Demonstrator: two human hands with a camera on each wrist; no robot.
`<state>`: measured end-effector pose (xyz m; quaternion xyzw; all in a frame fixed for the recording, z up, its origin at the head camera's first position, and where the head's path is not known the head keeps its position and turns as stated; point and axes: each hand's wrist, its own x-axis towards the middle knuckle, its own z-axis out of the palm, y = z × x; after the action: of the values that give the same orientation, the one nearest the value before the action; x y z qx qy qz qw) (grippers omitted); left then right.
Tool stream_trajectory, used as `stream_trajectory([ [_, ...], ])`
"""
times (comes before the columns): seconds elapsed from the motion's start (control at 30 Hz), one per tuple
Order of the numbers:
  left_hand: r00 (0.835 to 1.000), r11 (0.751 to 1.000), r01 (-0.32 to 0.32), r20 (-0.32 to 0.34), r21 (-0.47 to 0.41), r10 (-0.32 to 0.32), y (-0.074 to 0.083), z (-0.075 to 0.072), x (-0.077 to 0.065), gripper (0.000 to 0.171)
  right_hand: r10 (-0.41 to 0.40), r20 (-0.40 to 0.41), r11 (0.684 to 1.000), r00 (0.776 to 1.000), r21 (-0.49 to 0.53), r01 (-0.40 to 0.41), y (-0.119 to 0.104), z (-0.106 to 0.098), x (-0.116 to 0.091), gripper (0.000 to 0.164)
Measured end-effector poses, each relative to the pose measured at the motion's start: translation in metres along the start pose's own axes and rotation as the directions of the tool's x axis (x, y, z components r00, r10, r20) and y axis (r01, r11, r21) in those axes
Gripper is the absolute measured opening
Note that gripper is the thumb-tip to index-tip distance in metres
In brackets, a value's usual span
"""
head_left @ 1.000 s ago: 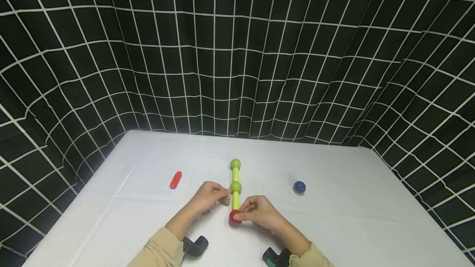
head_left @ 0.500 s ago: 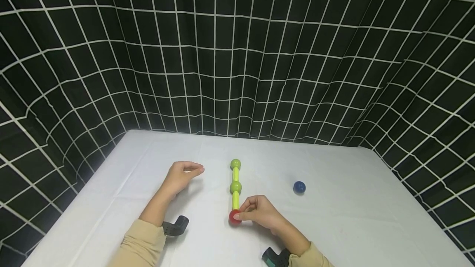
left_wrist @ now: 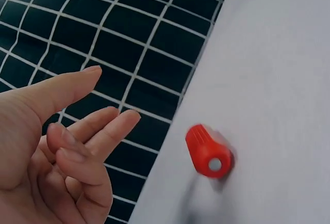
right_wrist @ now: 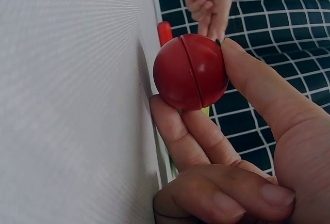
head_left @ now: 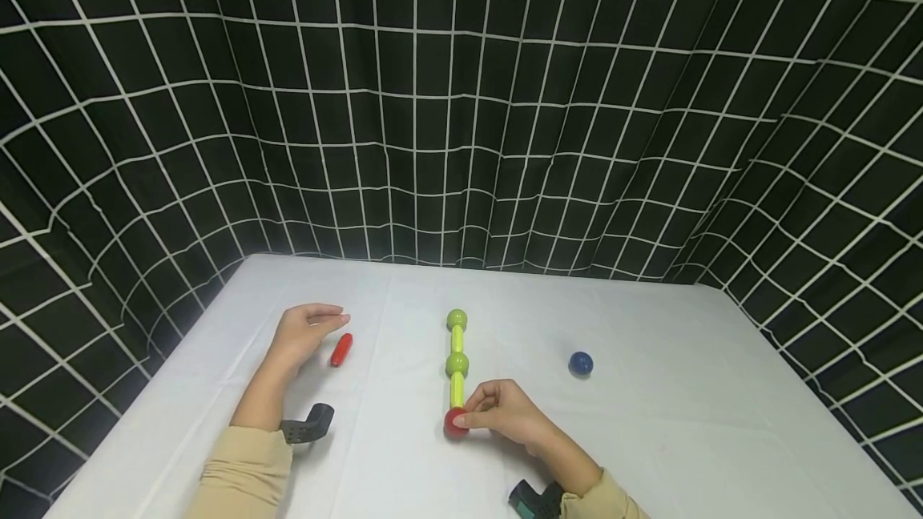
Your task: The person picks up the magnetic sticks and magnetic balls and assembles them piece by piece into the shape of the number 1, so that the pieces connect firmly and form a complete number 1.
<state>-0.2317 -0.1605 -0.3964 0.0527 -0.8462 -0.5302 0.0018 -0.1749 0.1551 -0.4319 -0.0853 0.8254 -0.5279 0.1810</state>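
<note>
In the head view a straight chain lies on the white table: a green ball [head_left: 457, 319], a yellow-green rod [head_left: 457, 339], a second green ball [head_left: 457, 364], another yellow-green rod [head_left: 457, 390] and a red ball [head_left: 455, 422] at the near end. My right hand [head_left: 508, 416] pinches the red ball between thumb and fingers; the right wrist view shows a seam round that ball [right_wrist: 191, 72]. My left hand [head_left: 304, 335] hovers beside a loose red rod [head_left: 342, 350], holding nothing, thumb and fingertips apart. A metal tip shows on the rod's end [left_wrist: 210, 154] in the left wrist view.
A dark blue ball [head_left: 581, 364] lies on the table [head_left: 649, 423] to the right of the chain. Behind and at the sides hangs a black curtain [head_left: 476, 126] with a white grid. Each wrist wears a dark camera mount [head_left: 308, 424].
My left hand has left the chain's middle and moved left to the red rod, which it hid half a second ago. The right hand stays on the red ball.
</note>
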Motion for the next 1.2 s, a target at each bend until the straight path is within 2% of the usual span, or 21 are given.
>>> stream_trajectory([
  [0.3,0.998,0.996,0.066,-0.007,0.057,-0.066,-0.022,-0.001,0.005,0.044,0.002,0.004,1.0,1.0,-0.005,-0.002,0.0,0.0,-0.001,0.026],
  [0.53,0.996,0.993,0.083,0.013,0.088,-0.085,-0.037,0.002,0.009,0.043,0.0,0.008,1.0,1.0,0.002,0.0,0.001,-0.001,-0.001,0.025],
  [0.83,0.996,0.989,0.084,-0.002,0.124,-0.084,-0.045,0.007,0.011,0.038,0.002,0.007,1.0,1.0,0.005,-0.002,0.0,0.0,-0.001,0.026],
  [1.07,0.999,0.989,0.047,-0.004,0.137,-0.047,-0.045,0.01,0.012,0.034,0.0,0.005,1.0,1.0,0.004,0.0,-0.001,0.0,-0.001,0.025],
  [1.2,0.999,0.987,0.045,0.003,0.157,-0.046,-0.044,0.012,0.013,0.034,-0.003,0.012,1.0,1.0,0.015,0.003,0.0,-0.001,-0.001,0.025],
])
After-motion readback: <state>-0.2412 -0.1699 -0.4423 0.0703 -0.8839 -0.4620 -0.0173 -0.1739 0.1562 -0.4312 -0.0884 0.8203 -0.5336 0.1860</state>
